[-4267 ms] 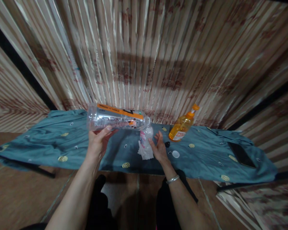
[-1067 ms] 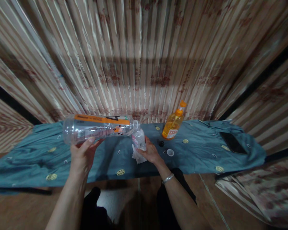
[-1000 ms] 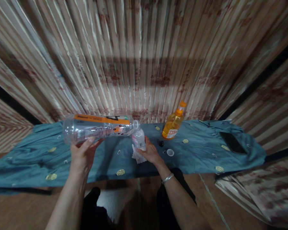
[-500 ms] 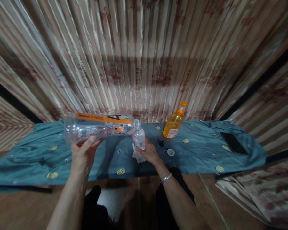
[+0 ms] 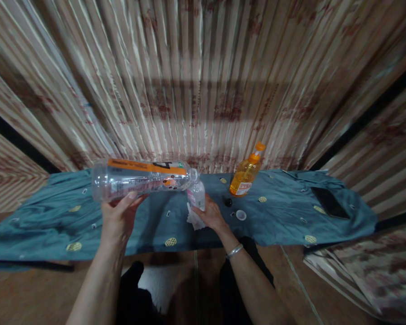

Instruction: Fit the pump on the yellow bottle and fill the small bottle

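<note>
My left hand (image 5: 120,210) is closed around a large clear plastic bottle (image 5: 140,176) with an orange and grey label. The bottle lies nearly level in the air, its mouth pointing right. Right at that mouth is the top of a small clear bottle (image 5: 198,194) with a pink mark, held upright by my right hand (image 5: 209,212). Whether the two mouths touch, I cannot tell. A crumpled white tissue (image 5: 195,220) sits under the small bottle. Any liquid passing between the bottles is too faint to make out.
To the right stands an orange pump bottle (image 5: 245,176) of amber liquid. Near it are a black cap (image 5: 228,202) and a white cap (image 5: 241,215). A dark phone (image 5: 329,202) lies at the right end of the teal cloth (image 5: 149,234). Patterned curtains (image 5: 196,90) hang behind.
Almost nothing differs. The large bottle has shifted very slightly to the right; both hands keep their hold.
</note>
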{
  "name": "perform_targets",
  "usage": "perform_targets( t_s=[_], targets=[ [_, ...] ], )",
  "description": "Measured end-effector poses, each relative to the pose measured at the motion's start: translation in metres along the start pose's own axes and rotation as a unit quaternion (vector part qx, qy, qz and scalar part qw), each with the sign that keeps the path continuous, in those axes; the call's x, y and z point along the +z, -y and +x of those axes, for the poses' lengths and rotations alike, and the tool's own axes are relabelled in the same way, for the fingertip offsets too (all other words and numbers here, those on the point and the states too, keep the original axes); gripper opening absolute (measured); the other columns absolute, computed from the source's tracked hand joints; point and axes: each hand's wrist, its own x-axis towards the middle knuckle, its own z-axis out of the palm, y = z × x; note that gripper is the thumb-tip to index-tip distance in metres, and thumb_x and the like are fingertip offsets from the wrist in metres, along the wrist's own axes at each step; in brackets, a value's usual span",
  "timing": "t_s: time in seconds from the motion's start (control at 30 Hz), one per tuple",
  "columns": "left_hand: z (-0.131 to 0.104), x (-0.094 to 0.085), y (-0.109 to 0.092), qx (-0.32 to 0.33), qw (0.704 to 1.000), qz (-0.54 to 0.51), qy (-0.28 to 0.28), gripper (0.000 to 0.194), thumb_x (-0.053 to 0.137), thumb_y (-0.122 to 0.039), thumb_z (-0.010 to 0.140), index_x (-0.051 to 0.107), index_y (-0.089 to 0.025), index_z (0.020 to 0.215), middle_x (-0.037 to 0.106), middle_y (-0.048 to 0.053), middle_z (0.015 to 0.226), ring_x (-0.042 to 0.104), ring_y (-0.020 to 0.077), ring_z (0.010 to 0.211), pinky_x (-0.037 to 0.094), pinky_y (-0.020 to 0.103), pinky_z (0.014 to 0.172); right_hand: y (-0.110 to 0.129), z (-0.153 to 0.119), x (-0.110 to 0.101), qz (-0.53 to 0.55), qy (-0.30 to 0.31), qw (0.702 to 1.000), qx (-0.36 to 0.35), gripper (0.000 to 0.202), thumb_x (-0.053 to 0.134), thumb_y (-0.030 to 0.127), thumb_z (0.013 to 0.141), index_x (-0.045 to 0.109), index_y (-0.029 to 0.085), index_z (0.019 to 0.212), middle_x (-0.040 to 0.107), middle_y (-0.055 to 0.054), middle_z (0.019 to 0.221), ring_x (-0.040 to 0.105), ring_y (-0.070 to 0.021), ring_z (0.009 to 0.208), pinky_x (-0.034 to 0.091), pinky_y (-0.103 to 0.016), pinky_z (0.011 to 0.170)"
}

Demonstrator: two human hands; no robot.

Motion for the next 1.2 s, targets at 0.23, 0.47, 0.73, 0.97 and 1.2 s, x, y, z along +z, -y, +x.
perform_targets(
  t_s=[0.23,0.47,0.73,0.97,1.2],
  targets=[
    [-0.001,0.000,0.001,0.001,1.000,-0.003,0.006,0.049,0.108,-0.034,0.052,0.078,-0.026,0.091,0.083,0.000,0.085,0.082,0.0251,0.087,0.070,0.038,0.082,0.000,0.000,-0.002,-0.009,0.004,1.000,-0.004,0.049,0.080,0.028,0.095,0.066,0.019,0.141,0.081,-0.016,0.136,0.077,-0.0325,0.128,0.059,-0.040,0.106],
    [-0.001,0.002,-0.002,-0.005,1.000,-0.005,-0.002,0.050,0.109,-0.033,0.048,0.077,-0.024,0.086,0.083,-0.001,0.084,0.080,0.0216,0.080,0.071,0.036,0.079,0.004,0.000,-0.005,-0.019,0.025,0.999,0.009,0.050,0.078,0.029,0.098,0.063,0.014,0.143,0.077,-0.020,0.143,0.074,-0.0341,0.135,0.055,-0.042,0.114],
    [0.000,-0.001,-0.002,-0.002,1.000,0.001,0.012,0.065,0.110,-0.034,0.050,0.081,-0.022,0.107,0.083,0.000,0.084,0.080,0.0219,0.082,0.070,0.038,0.085,0.002,0.001,-0.003,-0.016,0.016,1.000,0.011,0.050,0.080,0.030,0.097,0.064,0.015,0.143,0.079,-0.018,0.139,0.076,-0.0339,0.132,0.057,-0.040,0.110],
    [-0.002,0.004,-0.003,0.002,1.000,-0.005,-0.008,0.058,0.108,-0.032,0.046,0.083,-0.023,0.097,0.082,0.000,0.080,0.079,0.0218,0.078,0.071,0.036,0.077,-0.002,0.001,-0.002,-0.010,0.017,1.000,0.005,0.051,0.081,0.031,0.097,0.065,0.015,0.142,0.078,-0.019,0.139,0.075,-0.0339,0.132,0.057,-0.040,0.109],
    [-0.005,0.012,-0.011,0.003,1.000,-0.003,-0.022,0.045,0.106,-0.027,0.040,0.080,-0.022,0.076,0.082,0.000,0.077,0.078,0.0198,0.075,0.071,0.033,0.071,-0.006,0.002,0.000,-0.011,0.012,1.000,-0.015,0.050,0.079,0.030,0.097,0.064,0.017,0.143,0.078,-0.017,0.140,0.075,-0.0323,0.131,0.056,-0.040,0.111]
  ],
)
